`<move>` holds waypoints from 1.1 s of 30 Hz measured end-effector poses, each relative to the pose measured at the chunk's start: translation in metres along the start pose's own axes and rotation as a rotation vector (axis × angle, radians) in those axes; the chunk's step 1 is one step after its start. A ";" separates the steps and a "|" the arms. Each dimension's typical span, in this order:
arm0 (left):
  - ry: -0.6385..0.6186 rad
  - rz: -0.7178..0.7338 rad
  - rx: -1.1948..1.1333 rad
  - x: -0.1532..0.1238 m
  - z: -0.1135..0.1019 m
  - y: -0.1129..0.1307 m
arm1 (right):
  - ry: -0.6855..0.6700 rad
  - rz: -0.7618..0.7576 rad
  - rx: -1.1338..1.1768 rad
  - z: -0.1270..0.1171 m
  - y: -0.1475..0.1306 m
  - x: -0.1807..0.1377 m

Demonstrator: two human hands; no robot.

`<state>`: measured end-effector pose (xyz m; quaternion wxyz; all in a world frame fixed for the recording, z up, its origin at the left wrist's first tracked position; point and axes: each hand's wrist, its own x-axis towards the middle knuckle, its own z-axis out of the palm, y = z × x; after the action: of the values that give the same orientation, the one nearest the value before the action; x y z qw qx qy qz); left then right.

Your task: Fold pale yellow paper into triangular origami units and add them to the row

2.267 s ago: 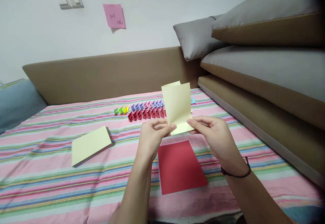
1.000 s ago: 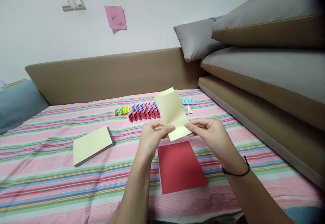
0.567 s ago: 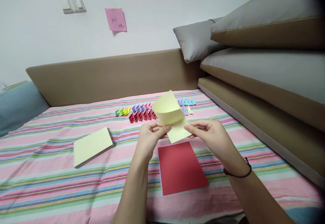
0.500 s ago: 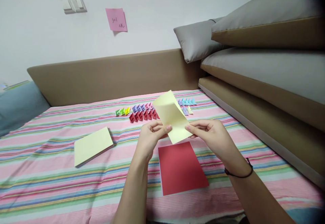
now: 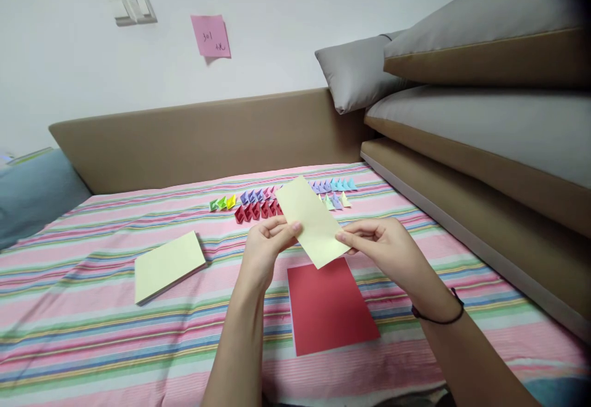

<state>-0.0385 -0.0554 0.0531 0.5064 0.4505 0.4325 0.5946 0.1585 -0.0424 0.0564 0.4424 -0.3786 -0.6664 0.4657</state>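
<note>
A pale yellow sheet of paper (image 5: 312, 219) is held in the air between my two hands. My left hand (image 5: 270, 244) pinches its left edge, thumb on top and fingers behind. The right edge, near the lower corner, is gripped by my right hand (image 5: 383, 241) in the same way. Below the sheet, a red square of paper (image 5: 332, 308) lies flat on the striped cloth (image 5: 221, 339). Behind the sheet stand rows of small folded paper figures, with red ones (image 5: 256, 211) in front; the sheet hides part of these rows.
A stack of pale yellow paper (image 5: 170, 266) lies on the left. Grey and brown cushions (image 5: 484, 124) are piled along the right, and a brown padded board (image 5: 207, 139) runs along the back. At the far left is a blue cushion (image 5: 37, 191).
The yellow sheet has flattened from its bent shape and its top has tilted down and left. My left hand has shifted slightly left along with it. The red paper has not moved.
</note>
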 end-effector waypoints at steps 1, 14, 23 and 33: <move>0.029 0.007 -0.010 0.000 -0.001 0.000 | -0.014 0.002 -0.006 -0.001 0.000 0.000; 0.169 0.084 -0.030 -0.001 -0.001 0.002 | -0.077 0.006 0.028 0.000 0.001 0.000; 0.229 0.163 -0.109 -0.001 -0.004 0.004 | -0.049 -0.024 -0.103 0.000 0.000 -0.002; 0.255 0.295 -0.103 -0.009 0.005 0.014 | 0.044 -0.101 -0.229 0.002 0.004 -0.004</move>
<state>-0.0358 -0.0657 0.0669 0.3773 0.4036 0.3912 0.7361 0.1581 -0.0452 0.0518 0.4337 -0.4028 -0.7235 0.3552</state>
